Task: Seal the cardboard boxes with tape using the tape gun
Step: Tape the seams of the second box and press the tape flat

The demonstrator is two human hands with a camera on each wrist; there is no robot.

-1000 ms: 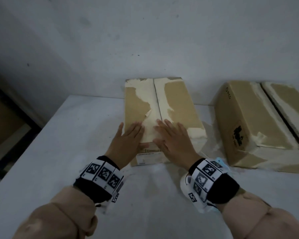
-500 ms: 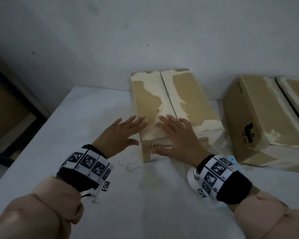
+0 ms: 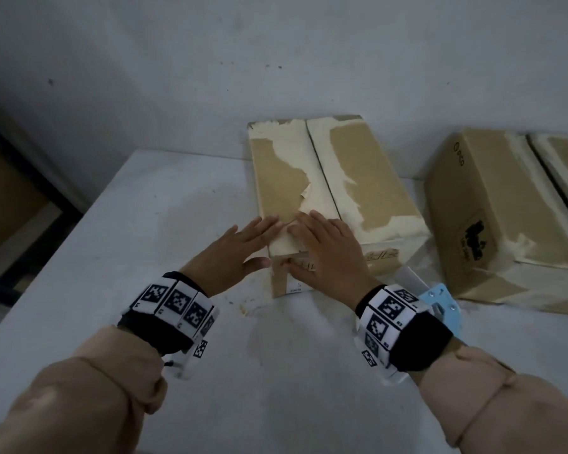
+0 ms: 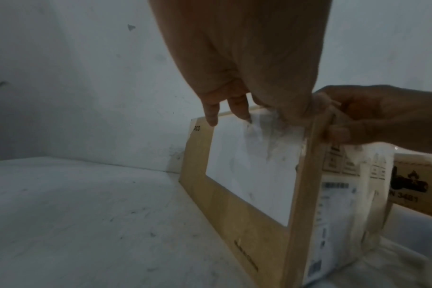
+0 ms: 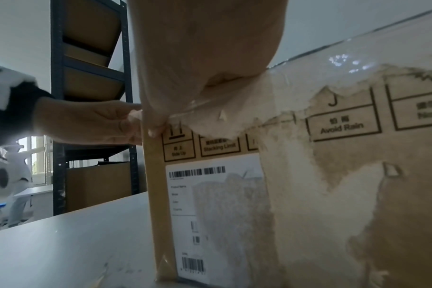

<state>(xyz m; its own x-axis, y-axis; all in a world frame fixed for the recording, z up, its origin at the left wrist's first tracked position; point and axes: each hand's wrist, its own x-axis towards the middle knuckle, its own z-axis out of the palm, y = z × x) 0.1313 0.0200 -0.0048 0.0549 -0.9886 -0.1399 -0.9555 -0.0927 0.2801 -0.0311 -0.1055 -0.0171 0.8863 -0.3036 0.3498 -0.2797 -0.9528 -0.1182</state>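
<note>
The left hand (image 3: 240, 249) has returned onto the box (image 3: 368, 178) beside the right hand (image 3: 325, 250); both hands' fingers lie straight, pressing its top.

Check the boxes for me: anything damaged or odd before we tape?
Yes. The near box has its brown facing torn away in pale patches along the top seam, with a loose curl by the left hand. The second box is peeled likewise.
</note>
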